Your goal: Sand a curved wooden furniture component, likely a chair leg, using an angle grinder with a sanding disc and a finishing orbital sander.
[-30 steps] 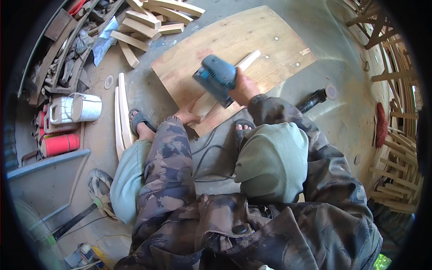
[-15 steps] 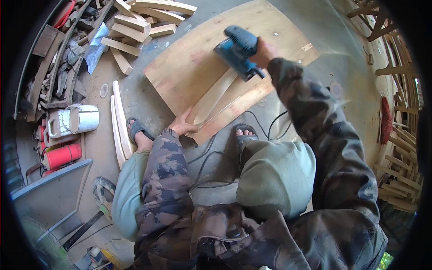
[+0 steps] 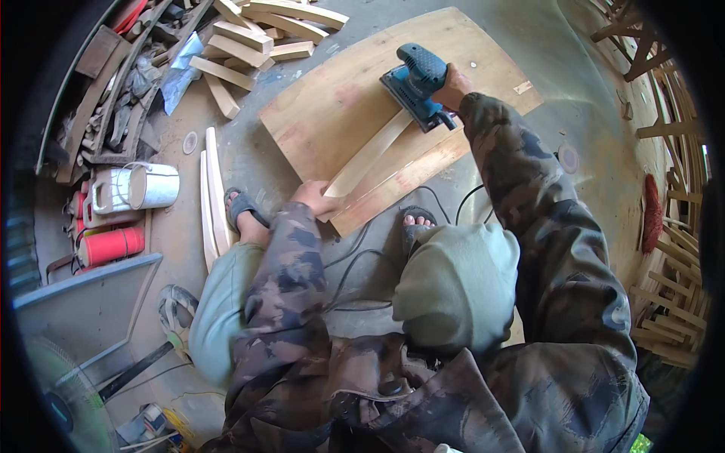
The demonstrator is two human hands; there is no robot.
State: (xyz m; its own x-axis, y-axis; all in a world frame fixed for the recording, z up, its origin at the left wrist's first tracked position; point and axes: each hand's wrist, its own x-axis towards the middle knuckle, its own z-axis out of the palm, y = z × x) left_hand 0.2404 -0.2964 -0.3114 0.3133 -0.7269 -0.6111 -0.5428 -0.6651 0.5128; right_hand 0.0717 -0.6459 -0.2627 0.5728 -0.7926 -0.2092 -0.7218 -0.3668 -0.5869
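Observation:
My right hand [image 3: 453,87] is closed round the back of a blue electric sander [image 3: 415,84], which rests over the far end of a pale, slightly curved wooden strip [image 3: 370,156]. That strip slants across a large plywood board [image 3: 317,106]. At the strip's near end, my left hand [image 3: 313,198] is wrapped round it, its fingers partly hidden. A straight wooden edge piece [image 3: 404,183] runs along the near side of the board, beside the strip.
Two pale wooden strips [image 3: 215,200] lie by my left foot. Cut wood pieces [image 3: 238,49] are heaped far left, near white buckets [image 3: 155,186] and a red cylinder [image 3: 112,246]. A black cable [image 3: 355,264] crosses between my feet. A fan [image 3: 72,400] stands lower left.
The view has shifted slightly. My left hand's fingers have closed more tightly round the strip's near end. The sander, blurred before, now shows sharply at about the same place on the strip.

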